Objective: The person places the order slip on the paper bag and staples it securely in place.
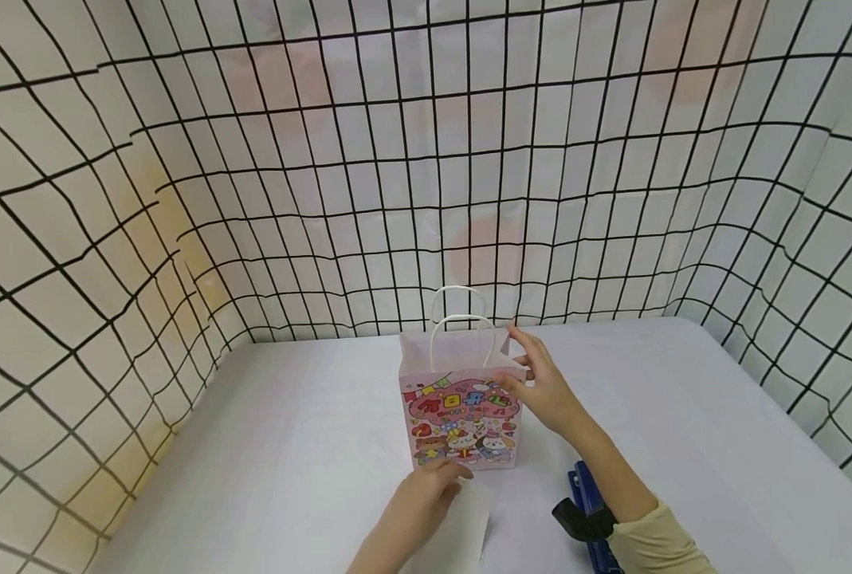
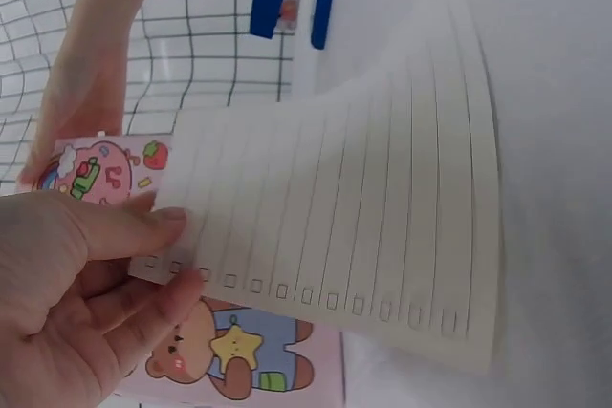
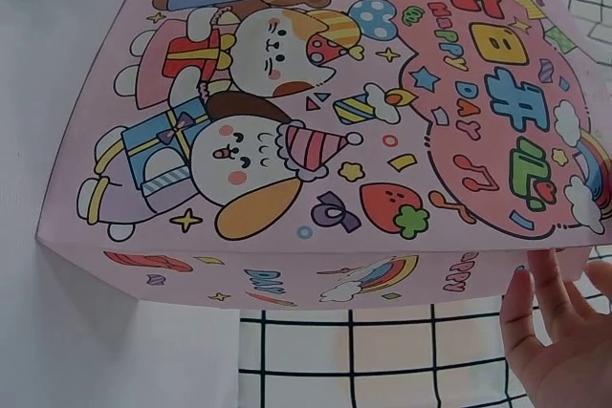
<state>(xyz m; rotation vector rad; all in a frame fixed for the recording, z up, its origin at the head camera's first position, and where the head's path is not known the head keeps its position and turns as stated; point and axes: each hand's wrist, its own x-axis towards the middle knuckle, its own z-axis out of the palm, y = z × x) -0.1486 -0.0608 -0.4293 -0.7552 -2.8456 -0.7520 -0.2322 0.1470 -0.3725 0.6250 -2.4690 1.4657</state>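
A pink paper gift bag stands upright with its mouth open and two white handles up. Cartoon animals and "Happy Day" lettering cover its front. My right hand holds the bag at its upper right edge, thumb on the front and fingers by the side. Just before the bag, my left hand pinches a sheet of lined paper by one end, between thumb and fingers. A row of small checkboxes runs along one side of the sheet, which curves away from the hand and overlaps the bag's lower front in the left wrist view.
A blue stapler-like tool lies on the white table, partly under the right forearm. A black wrist strap mount sticks out at the right wrist. White walls with a black grid enclose the table at back and sides.
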